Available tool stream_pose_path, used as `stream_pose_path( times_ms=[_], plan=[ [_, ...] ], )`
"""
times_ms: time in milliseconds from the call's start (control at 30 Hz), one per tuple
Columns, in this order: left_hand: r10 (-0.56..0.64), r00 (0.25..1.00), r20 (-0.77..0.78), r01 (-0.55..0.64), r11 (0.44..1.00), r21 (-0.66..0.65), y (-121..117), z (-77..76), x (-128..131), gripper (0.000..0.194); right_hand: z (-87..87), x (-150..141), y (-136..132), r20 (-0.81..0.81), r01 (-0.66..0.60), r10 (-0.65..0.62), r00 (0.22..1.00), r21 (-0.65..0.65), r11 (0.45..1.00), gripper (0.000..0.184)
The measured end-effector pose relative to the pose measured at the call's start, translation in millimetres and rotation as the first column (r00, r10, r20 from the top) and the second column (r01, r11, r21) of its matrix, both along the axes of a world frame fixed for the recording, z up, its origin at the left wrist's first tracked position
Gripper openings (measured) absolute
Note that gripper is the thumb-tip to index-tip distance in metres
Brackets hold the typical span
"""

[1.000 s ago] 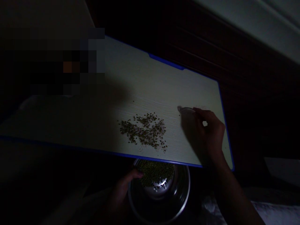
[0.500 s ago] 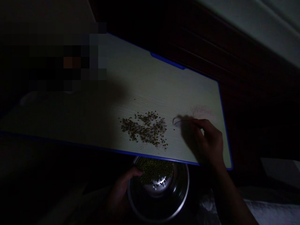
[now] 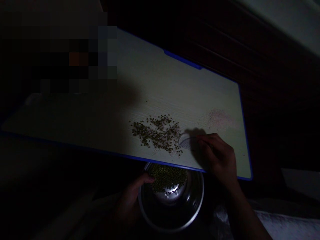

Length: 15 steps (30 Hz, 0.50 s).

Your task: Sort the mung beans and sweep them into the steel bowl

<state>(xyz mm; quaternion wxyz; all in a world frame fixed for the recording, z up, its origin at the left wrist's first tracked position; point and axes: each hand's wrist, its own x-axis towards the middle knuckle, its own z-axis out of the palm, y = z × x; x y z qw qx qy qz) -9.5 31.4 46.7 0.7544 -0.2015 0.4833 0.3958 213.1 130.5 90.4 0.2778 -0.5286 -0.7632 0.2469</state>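
My left hand (image 3: 136, 191) is closed on the left rim of a shiny metal bowl (image 3: 200, 206), its thumb over the edge. Small green beans, like mung beans (image 3: 168, 176), lie in the bowl, which sits partly under the near edge of a pale, blue-edged board (image 3: 175, 86). Loose beans (image 3: 160, 133) are scattered on the board above the bowl. Between thumb and fingers, my right hand (image 3: 221, 158) pinches a thin, clear, curved piece (image 3: 185, 142); its exact kind is hard to make out. The piece's curved edge is at the right side of the scattered beans.
A patch of pinkish powder or crumbs (image 3: 218, 118) lies on the board's right part. Dark wooden panelling (image 3: 220, 50) runs behind the board. A white quilted-looking cloth (image 3: 287, 225) lies at lower right. Deep shadow covers the left side.
My right hand has moved the clear piece left and slightly nearer me, up to the edge of the scattered beans. My left hand still holds the bowl. The view has shifted slightly.
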Motion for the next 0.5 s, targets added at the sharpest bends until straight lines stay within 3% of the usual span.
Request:
stream_pose_path(
  times_ms=[167, 233, 300, 367, 500],
  plan=[
    [-0.038, 0.999, 0.020, 0.037, 0.998, 0.046, -7.9, -10.1, -3.3, 0.015, 3.7, 3.7, -4.9, -0.040, 0.011, -0.013, 0.999, -0.053, 0.999, 0.018],
    [-0.025, 0.998, -0.054, 0.030, 0.995, 0.091, -11.8, -12.7, -5.9, 0.011, 3.1, 6.7, -9.2, -0.050, 0.023, -0.027, 0.998, -0.080, 0.997, 0.018],
    [-0.014, 0.986, -0.164, 0.038, 0.989, 0.144, -13.2, -13.2, -6.8, 0.027, 1.4, 9.4, -13.6, -0.064, 0.053, -0.059, 0.996, -0.091, 0.994, 0.018],
    [-0.051, 0.993, -0.110, 0.061, 0.994, 0.093, -11.5, -12.0, -5.3, 0.013, -0.3, 11.4, -17.2, -0.082, 0.095, -0.102, 0.991, -0.086, 0.992, 0.018],
    [-0.007, 0.996, -0.088, 0.012, 0.998, 0.057, -6.0, -9.4, -0.4, 0.014, -1.2, 12.2, -22.0, -0.094, 0.128, -0.137, 0.986, -0.093, 0.987, 0.019]
  ],
)
